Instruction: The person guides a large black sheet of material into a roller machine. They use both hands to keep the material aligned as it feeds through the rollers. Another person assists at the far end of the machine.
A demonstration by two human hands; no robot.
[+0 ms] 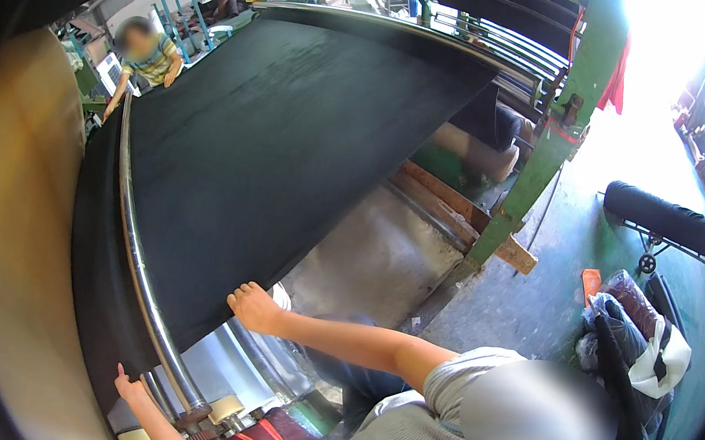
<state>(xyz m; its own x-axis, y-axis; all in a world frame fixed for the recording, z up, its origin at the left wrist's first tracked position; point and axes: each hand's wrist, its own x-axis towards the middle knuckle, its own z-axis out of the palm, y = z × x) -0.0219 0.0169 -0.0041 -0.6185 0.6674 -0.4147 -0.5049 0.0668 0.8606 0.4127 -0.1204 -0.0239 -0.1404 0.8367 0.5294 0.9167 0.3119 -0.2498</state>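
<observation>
A wide sheet of black fabric [239, 156] stretches across the frame, its near edge beside me. My right hand [255, 308] is closed on that edge, past the long shiny metal bar [135, 257]. To the left of the bar, my left hand [127, 385] touches the black cloth near its edge. One finger there is stretched out; the others look partly curled and are small in view. At the far end of the bar a co-worker [150, 57] in a striped shirt reaches a hand toward the same cloth.
A green frame post [541, 145] with rollers stands at right. Beyond it are a black fabric roll on a wheeled cart [657, 219] and wrapped rolls [629, 322] on the floor. Below my left hand sit a bar-end fitting and gear [206, 428]. A blurred tan surface [18, 211] fills the left side.
</observation>
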